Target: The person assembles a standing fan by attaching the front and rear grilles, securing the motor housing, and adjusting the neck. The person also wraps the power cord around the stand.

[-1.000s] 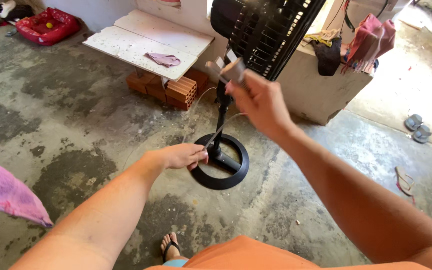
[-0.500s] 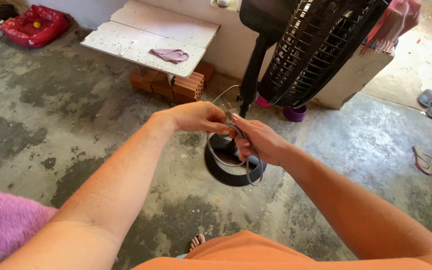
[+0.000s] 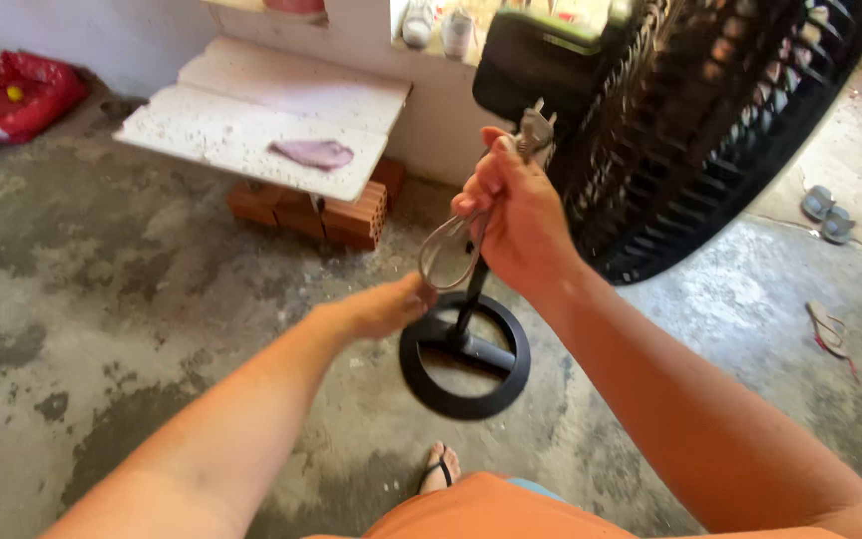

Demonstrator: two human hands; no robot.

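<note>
A black pedestal fan stands in front of me, its grille (image 3: 720, 130) at the upper right and its ring base (image 3: 465, 361) on the concrete floor. My right hand (image 3: 513, 215) is raised and closed around the fan's grey power cord (image 3: 444, 252), coiled into loops, with the plug (image 3: 535, 130) sticking up above the fist. My left hand (image 3: 386, 304) is lower, near the fan's pole, its fingers pinched on the cord just under the hanging loops.
A white board (image 3: 251, 115) rests on red bricks (image 3: 336, 212) against the wall, with a pink cloth (image 3: 313, 153) on it. A red pet bed (image 3: 12, 95) lies far left. Sandals (image 3: 822, 213) lie at right. My sandalled foot (image 3: 441, 467) is below.
My right hand has risen with the coiled cord and plug. My left hand has dropped from the plug to below the loops. The view has shifted closer to the fan.
</note>
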